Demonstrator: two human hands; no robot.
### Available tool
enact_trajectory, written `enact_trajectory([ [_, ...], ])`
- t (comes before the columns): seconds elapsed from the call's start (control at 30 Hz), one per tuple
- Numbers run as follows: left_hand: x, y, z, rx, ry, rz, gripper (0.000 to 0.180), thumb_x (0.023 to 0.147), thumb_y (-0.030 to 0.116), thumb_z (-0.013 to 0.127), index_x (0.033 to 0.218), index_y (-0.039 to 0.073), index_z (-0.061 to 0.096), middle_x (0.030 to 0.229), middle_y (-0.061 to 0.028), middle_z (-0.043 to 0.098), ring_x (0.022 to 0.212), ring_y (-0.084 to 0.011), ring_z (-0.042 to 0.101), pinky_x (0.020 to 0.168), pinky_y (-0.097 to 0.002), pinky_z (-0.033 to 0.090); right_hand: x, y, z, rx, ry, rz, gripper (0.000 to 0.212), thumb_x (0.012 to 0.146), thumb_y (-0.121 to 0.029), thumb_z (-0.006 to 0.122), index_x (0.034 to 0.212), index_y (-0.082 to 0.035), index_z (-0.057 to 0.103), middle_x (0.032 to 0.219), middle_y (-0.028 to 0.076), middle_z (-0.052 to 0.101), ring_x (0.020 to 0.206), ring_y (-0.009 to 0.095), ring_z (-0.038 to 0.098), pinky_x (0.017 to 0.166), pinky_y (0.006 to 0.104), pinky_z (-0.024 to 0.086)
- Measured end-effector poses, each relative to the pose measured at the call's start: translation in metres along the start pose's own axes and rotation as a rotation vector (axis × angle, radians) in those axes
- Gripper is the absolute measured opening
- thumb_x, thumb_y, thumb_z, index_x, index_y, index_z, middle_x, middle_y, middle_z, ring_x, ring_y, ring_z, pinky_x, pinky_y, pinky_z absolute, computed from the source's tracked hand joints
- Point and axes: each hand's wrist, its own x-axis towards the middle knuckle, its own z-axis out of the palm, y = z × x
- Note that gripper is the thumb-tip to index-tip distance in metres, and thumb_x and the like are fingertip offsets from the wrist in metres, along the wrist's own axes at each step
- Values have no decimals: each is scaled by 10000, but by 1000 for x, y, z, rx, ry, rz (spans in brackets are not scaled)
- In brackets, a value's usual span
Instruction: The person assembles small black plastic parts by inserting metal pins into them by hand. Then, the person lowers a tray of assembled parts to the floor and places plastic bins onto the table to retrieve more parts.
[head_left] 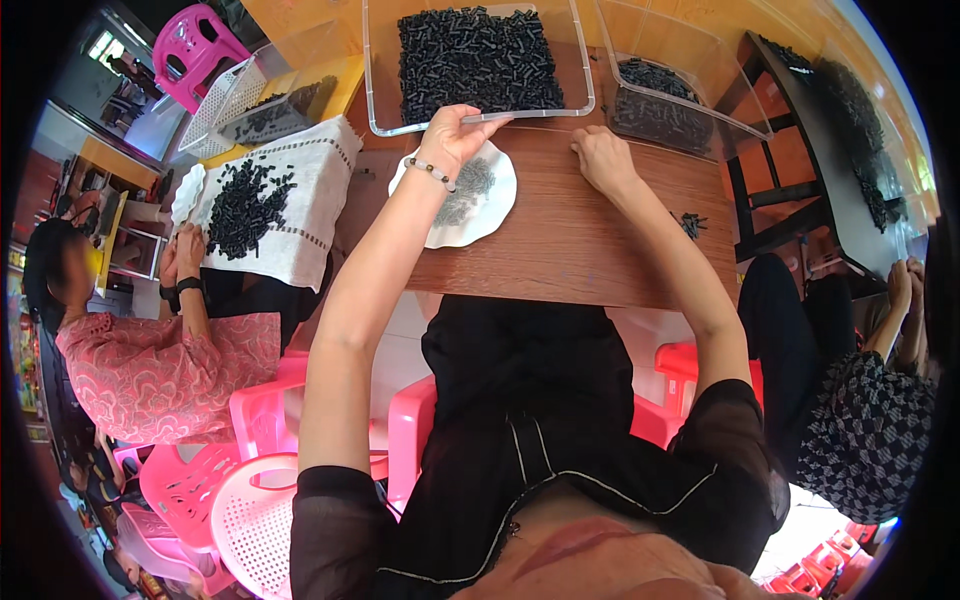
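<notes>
My left hand (456, 138), with a beaded bracelet at the wrist, grips the near rim of a clear plastic bin (585, 100). Inside lie a great many small black cylindrical pieces (480, 60). Partly under my left forearm is a white scalloped plate (500, 215) bearing a heap of tiny greyish parts (468, 195), too small to name. My right hand (604, 160) rests on the brown wooden table (570, 245), to the right of the plate. Its fingers are curled together, and what they hold, if anything, is hidden.
A second clear bin (660, 115) of black pieces stands at the back right. A few black pieces (690, 224) lie near the table's right edge. At left, a person (175, 370) handles black pieces on a white cloth (310, 190). Another person (870, 430) sits at right.
</notes>
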Motion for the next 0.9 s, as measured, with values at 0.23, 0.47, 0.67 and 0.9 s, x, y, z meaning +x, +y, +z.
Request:
enact_trajectory([
  [0.23, -13, -5, 3, -21, 1, 11, 662, 811, -148, 375, 1363, -211, 15, 1451, -390, 88, 1368, -515, 186, 1128, -550, 300, -12, -28, -83, 74, -171, 125, 104, 829, -128, 602, 853, -30, 626, 813, 201, 660, 782, 370, 656, 698, 458, 529],
  [0.47, -22, -6, -2, -35, 43, 14, 598, 807, -157, 351, 1328, -229, 67, 1430, -395, 143, 1349, -524, 221, 1112, -585, 298, 65, -38, -113, 515, -96, 81, 183, 878, -141, 596, 942, 23, 646, 790, 116, 675, 698, 197, 623, 651, 315, 480],
  [0.67, -28, -15, -7, 25, 52, 33, 477, 838, -126, 353, 1262, -254, 173, 1366, -392, 263, 1301, -516, 317, 1111, -566, 323, 159, -31, -31, 283, -222, 232, 434, 918, -379, 561, 1090, 13, 637, 939, 222, 678, 956, 328, 655, 862, 414, 487],
  [0.9, -18, -12, -4, 23, 18, 49, 414, 814, -145, 361, 1187, -239, 211, 1362, -398, 236, 1308, -545, 268, 1094, -617, 300, 188, -35, 21, 223, -446, 570, 675, 944, -555, 336, 1419, -82, 410, 1496, 240, 261, 1360, 447, 274, 1099, 541, 259],
])
